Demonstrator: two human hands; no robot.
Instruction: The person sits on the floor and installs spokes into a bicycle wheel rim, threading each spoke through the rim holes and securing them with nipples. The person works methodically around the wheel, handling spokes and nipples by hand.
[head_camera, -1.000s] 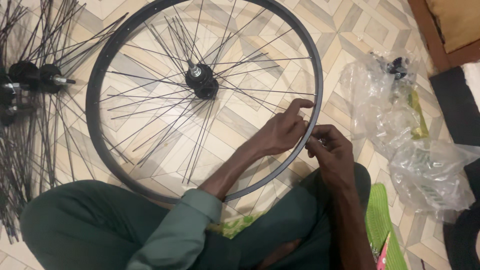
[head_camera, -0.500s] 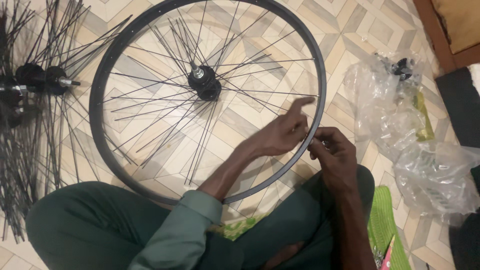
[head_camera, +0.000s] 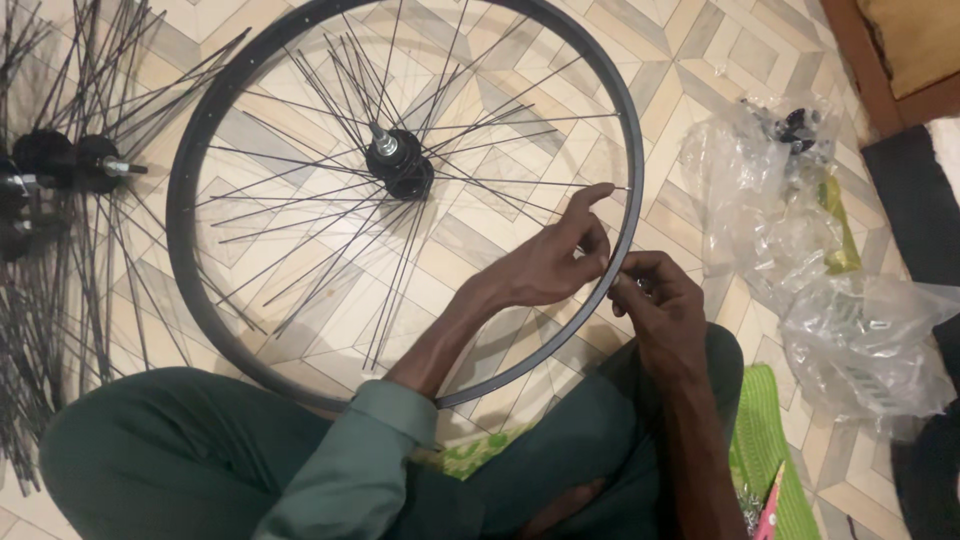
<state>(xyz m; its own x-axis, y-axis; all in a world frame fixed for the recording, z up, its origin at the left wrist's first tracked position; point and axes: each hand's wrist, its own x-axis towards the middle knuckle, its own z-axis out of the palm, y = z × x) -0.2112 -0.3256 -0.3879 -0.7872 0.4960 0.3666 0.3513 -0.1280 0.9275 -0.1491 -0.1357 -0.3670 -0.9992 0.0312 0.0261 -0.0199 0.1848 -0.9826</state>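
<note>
Left forefinger (head_camera: 598, 192) now farther up rim (head_camera: 628, 225)

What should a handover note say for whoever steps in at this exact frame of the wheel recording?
Left hand: inside the rim, fingertips pinching a spoke near its rim end.
Right hand: outside the rim at the same spot, fingers closed on something too small to tell.
Wheel lies flat on the tiled floor, near edge against the person's knees; hub at the centre.
Done: some spokes reach the rim.
Left: many spokes hang loose from the hub, short of the rim.
Nearby: more hubs with loose spokes to the left, clear plastic bags to the right.
</note>
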